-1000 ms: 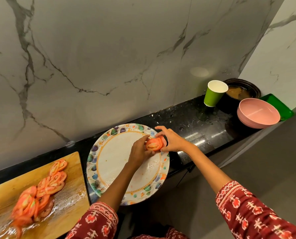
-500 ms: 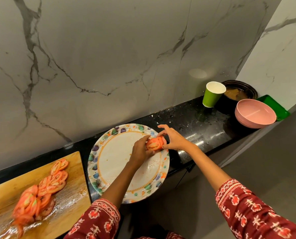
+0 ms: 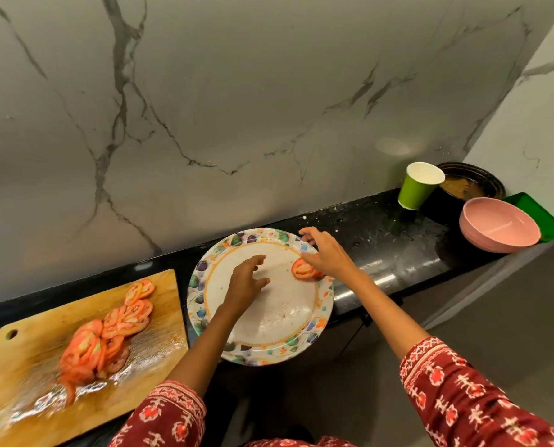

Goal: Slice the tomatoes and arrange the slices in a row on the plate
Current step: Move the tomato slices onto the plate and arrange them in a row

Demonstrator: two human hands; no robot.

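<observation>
A round plate [image 3: 279, 337] with a flowered rim lies on the black counter. My right hand [image 3: 327, 256] is at the plate's right side and pinches a few tomato slices [image 3: 302, 270], which lie low against the plate surface and are partly hidden under the fingers. My left hand [image 3: 245, 282] hovers over the middle of the plate with relaxed fingers, holding nothing. Several more tomato slices [image 3: 108, 333] lie in a loose heap on the wet wooden cutting board [image 3: 37, 375] at the left.
A green paper cup [image 3: 417, 185], a dark pot [image 3: 472, 185], a pink bowl [image 3: 498, 225] and a green tray [image 3: 533, 214] stand at the counter's right end. A marble wall rises directly behind the narrow black counter [image 3: 388, 250].
My left hand has let go of the tomato slices and drawn back to the left over the plate. My right hand has lowered the slices onto the plate's right side.
</observation>
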